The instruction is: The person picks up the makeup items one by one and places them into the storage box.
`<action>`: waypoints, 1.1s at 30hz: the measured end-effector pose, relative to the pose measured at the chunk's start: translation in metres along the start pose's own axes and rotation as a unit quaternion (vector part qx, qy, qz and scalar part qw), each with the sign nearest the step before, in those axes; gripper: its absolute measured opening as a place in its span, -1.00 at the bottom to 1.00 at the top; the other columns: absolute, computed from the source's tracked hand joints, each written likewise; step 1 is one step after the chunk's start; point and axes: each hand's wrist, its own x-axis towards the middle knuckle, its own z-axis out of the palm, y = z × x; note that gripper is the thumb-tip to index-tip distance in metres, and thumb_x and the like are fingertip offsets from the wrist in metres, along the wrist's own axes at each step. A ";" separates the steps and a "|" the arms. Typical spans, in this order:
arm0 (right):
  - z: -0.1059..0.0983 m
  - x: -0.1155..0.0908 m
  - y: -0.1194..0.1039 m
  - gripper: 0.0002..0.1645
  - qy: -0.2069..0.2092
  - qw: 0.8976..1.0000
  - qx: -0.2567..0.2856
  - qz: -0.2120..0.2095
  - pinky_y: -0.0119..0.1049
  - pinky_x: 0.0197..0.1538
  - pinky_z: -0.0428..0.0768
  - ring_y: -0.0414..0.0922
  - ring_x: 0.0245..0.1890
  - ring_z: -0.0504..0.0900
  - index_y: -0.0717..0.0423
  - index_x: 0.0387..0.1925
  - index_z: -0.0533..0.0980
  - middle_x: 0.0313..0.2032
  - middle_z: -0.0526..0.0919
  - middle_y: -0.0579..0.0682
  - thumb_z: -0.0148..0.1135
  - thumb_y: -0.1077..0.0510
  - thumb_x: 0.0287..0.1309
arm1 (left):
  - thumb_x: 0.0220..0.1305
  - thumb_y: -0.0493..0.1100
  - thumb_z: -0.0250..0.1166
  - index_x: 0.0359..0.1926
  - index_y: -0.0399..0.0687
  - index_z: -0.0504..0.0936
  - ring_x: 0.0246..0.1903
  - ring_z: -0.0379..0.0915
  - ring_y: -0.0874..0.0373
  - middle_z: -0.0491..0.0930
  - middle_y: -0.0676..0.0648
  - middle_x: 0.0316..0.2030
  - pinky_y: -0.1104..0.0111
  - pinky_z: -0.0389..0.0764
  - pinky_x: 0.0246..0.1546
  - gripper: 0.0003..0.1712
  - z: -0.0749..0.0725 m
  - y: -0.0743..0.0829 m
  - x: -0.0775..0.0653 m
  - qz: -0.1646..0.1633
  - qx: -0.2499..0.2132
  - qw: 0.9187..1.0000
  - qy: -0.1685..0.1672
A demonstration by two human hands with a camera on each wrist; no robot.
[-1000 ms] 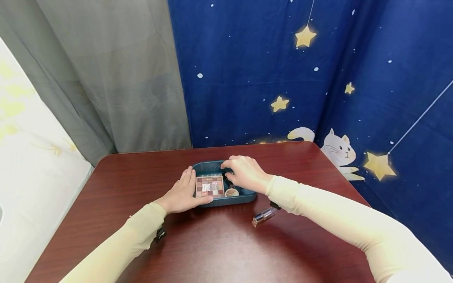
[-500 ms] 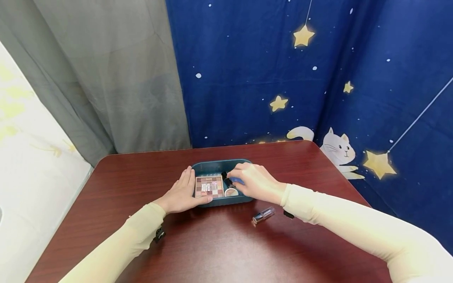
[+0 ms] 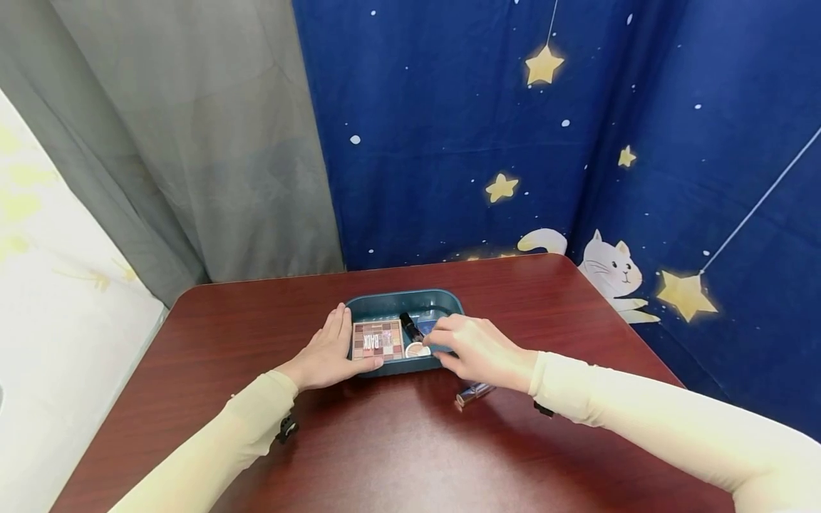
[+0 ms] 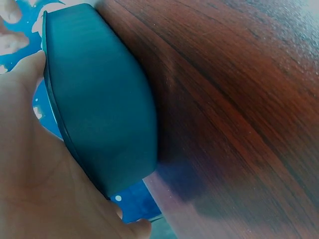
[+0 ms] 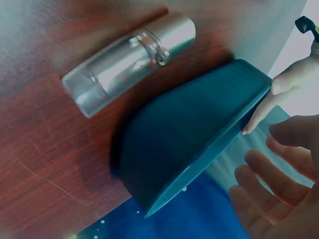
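Observation:
A dark teal box (image 3: 403,366) holds a makeup palette (image 3: 377,340), a small black tube (image 3: 410,326), a round white-rimmed compact (image 3: 417,350) and something blue (image 3: 426,325). My left hand (image 3: 327,353) rests against the box's left end, fingers straight along the rim and thumb along the front edge. Over the box's front right corner hovers my right hand (image 3: 477,349); in the right wrist view its fingers (image 5: 271,174) are loosely bent with nothing between them. Just in front of the box, partly under the right hand, lies a silver lipstick tube (image 5: 132,62) with a clear end.
The dark red wooden table (image 3: 269,313) reaches back to a grey curtain (image 3: 256,178) and a blue curtain (image 3: 423,142) printed with stars and a cat. A pale, patterned surface (image 3: 64,320) borders the table on the left.
My right hand has drawn back from inside the box toward its front right corner, leaving the blue thing in the box. The left hand has stayed on the box.

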 end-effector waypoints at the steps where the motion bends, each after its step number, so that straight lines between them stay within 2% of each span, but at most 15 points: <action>1: 0.000 -0.002 0.000 -0.75 0.002 1.000 -0.001 -0.005 -0.41 -0.32 0.59 -0.30 -0.26 0.55 -0.12 -0.08 0.69 -0.24 0.61 -0.20 0.40 0.16 0.19 | 0.15 0.61 0.12 0.56 -0.35 -0.34 0.55 -0.49 -0.17 -0.48 -0.25 0.57 -0.16 -0.09 0.44 0.46 0.000 0.000 0.000 0.000 0.000 1.000 0.001; 8: 0.000 -0.019 -0.002 -0.93 0.007 0.999 0.001 -0.033 -0.43 -0.31 0.55 -0.31 -0.31 0.47 -0.12 -0.24 0.67 -0.31 0.53 -0.25 0.34 0.12 0.25 | 0.15 0.60 0.13 0.56 -0.37 -0.32 0.54 -0.47 -0.19 -0.47 -0.26 0.57 -0.18 -0.09 0.43 0.46 0.000 0.001 0.000 0.001 -0.001 1.000 0.003; 13: 0.000 -0.033 -0.002 -0.93 0.008 0.999 0.004 -0.042 -0.46 -0.29 0.54 -0.33 -0.30 0.47 -0.17 -0.29 0.64 -0.32 0.52 -0.28 0.32 0.13 0.27 | 0.12 0.65 0.10 0.56 -0.33 -0.33 0.55 -0.49 -0.16 -0.48 -0.24 0.57 -0.17 -0.09 0.43 0.48 0.001 -0.002 0.002 -0.002 0.003 1.000 0.003; 20: 0.006 -0.050 -0.001 -0.88 0.000 0.999 0.012 -0.047 -0.44 -0.29 0.57 -0.32 -0.29 0.50 -0.15 -0.21 0.64 -0.30 0.52 -0.27 0.36 0.15 0.23 | 0.09 0.66 0.11 0.57 -0.33 -0.32 0.54 -0.45 -0.19 -0.45 -0.25 0.58 -0.19 -0.07 0.42 0.50 0.001 -0.002 -0.001 0.001 -0.005 1.000 0.001; 28: 0.012 -0.063 0.001 -0.79 -0.042 0.999 0.013 -0.026 -0.36 -0.27 0.61 -0.29 -0.29 0.52 -0.12 -0.12 0.67 -0.27 0.55 -0.24 0.41 0.10 0.19 | 0.11 0.62 0.15 0.56 -0.35 -0.30 0.54 -0.44 -0.20 -0.44 -0.26 0.57 -0.18 -0.08 0.43 0.48 0.000 0.002 -0.004 -0.002 -0.007 1.000 0.001; 33: 0.016 -0.070 0.007 -0.78 -0.058 0.998 0.018 -0.016 -0.32 -0.26 0.62 -0.29 -0.30 0.53 -0.14 -0.10 0.67 -0.25 0.55 -0.26 0.41 0.11 0.19 | 0.09 0.66 0.12 0.57 -0.32 -0.30 0.55 -0.44 -0.17 -0.45 -0.23 0.58 -0.18 -0.08 0.43 0.49 0.003 -0.003 0.000 -0.002 -0.001 1.000 0.007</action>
